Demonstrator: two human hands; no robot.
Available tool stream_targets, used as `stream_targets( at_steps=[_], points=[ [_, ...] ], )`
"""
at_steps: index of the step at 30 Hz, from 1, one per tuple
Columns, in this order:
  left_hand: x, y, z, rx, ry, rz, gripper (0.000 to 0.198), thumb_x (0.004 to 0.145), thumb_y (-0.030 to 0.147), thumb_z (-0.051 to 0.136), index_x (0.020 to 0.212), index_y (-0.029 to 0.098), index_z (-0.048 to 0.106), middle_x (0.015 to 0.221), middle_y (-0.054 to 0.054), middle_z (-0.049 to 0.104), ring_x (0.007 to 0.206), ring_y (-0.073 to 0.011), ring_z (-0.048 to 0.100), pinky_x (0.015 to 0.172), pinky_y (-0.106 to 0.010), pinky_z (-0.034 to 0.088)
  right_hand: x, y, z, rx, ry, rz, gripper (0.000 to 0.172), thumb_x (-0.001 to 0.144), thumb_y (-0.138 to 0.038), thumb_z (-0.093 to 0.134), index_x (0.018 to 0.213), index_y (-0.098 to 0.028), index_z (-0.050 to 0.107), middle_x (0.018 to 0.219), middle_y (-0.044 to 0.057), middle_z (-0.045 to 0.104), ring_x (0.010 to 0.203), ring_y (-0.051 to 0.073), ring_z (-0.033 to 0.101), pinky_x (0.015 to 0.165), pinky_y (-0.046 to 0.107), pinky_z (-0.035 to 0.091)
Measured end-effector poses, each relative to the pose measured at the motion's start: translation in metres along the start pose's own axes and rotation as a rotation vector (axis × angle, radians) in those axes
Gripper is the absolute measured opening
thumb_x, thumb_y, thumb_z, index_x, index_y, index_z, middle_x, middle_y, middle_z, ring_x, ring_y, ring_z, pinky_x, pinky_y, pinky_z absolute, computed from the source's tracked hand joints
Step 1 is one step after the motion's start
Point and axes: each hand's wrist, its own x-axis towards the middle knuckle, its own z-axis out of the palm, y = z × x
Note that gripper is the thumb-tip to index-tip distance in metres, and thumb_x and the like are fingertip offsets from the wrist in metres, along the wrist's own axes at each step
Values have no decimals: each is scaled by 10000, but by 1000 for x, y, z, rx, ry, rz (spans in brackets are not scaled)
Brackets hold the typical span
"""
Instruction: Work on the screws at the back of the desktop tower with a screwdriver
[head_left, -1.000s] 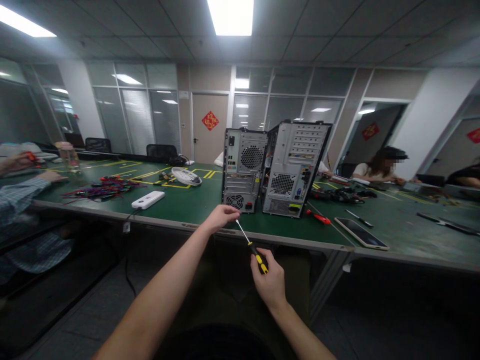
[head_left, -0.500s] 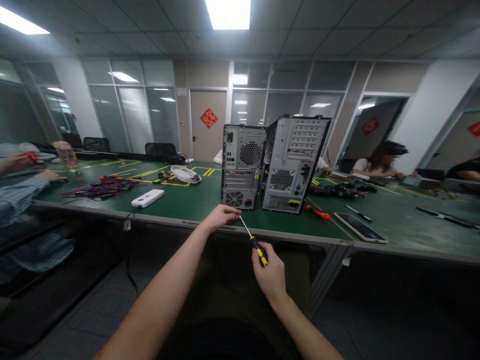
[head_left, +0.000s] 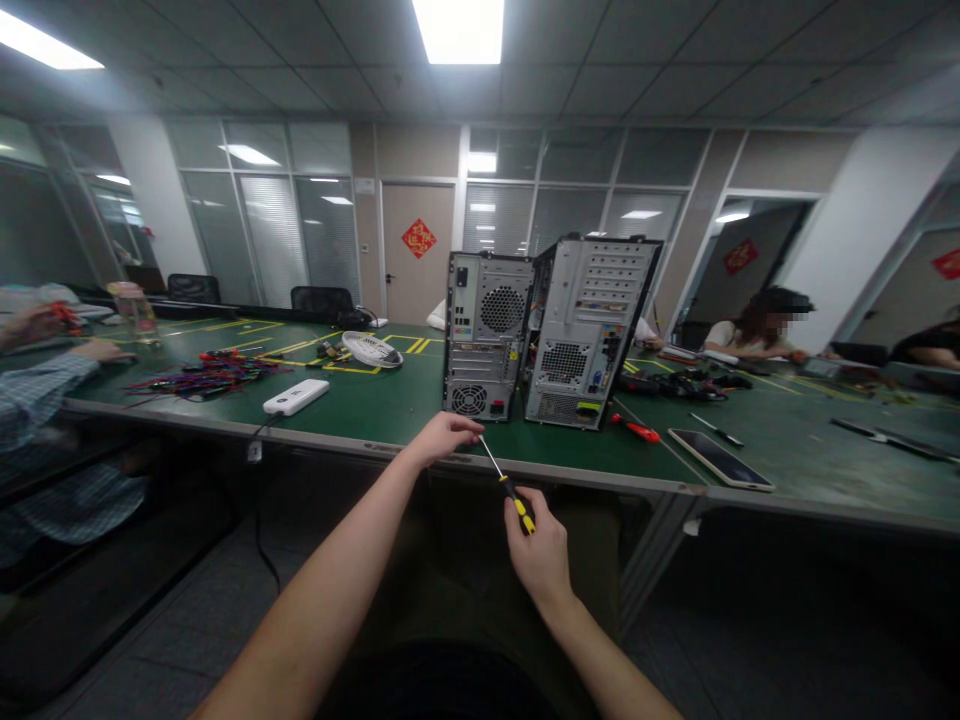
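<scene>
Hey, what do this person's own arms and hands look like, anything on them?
The left hand and right hand are ungloved. Both forearms are bare, with no sleeves in view. I can't make out any watch, bracelet or ring.

Screwdriver tip (head_left: 484, 440) by left hand (head_left: 446, 437): too small to tell. Plaid sleeve (head_left: 45, 395) edge-cropped.

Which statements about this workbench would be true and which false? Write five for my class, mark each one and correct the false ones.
1. The right hand grips a black-and-yellow screwdriver. True.
2. The left hand rests on the phone. False: the left hand is at the screwdriver's tip.
3. Two computer cases stand on the green table. True.
4. The phone lies left of both cases. False: the phone lies to their right.
5. A red-handled tool lies on the table. True.
</scene>
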Motion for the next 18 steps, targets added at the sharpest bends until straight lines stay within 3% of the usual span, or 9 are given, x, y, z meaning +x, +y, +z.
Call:
stream_targets(
  at_steps=[18],
  points=[
    [2, -10, 4, 5, 37, 48, 282, 775, 94, 635, 997, 131, 805, 851, -70, 793, 812, -157, 731, 832, -282, 574, -1, -1, 2, 62, 11, 74, 293, 974, -448, 518, 1057, -201, 652, 910, 82, 755, 791, 215, 730, 703, 276, 529]
  ],
)
